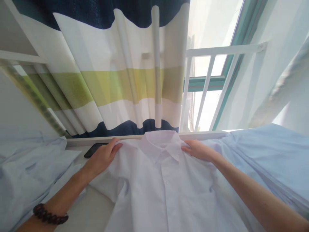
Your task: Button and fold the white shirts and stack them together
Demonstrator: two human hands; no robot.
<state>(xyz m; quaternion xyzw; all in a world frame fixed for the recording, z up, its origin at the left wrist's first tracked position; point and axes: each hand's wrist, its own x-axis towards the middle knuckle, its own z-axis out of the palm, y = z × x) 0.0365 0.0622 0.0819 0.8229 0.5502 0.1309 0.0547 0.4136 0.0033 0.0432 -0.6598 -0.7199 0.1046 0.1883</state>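
A white collared shirt (149, 187) lies front side up before me, its collar at the far end and its button placket running toward me. My left hand (106, 154) is closed on its left shoulder, thumb and fingers pinching the cloth. On the opposite shoulder, close to the collar, my right hand (196, 149) grips the fabric the same way. The shirt's lower part runs out of the bottom of the view. A dark phone (93, 149) lies just behind my left hand, partly covered by it.
Light-coloured shirts (31, 174) are piled at the left, and pale blue garments (272, 154) lie at the right. Beyond the white sill (82, 141) hangs a striped curtain (116, 83). White railing bars (205, 83) stand before a green-framed window (207, 82).
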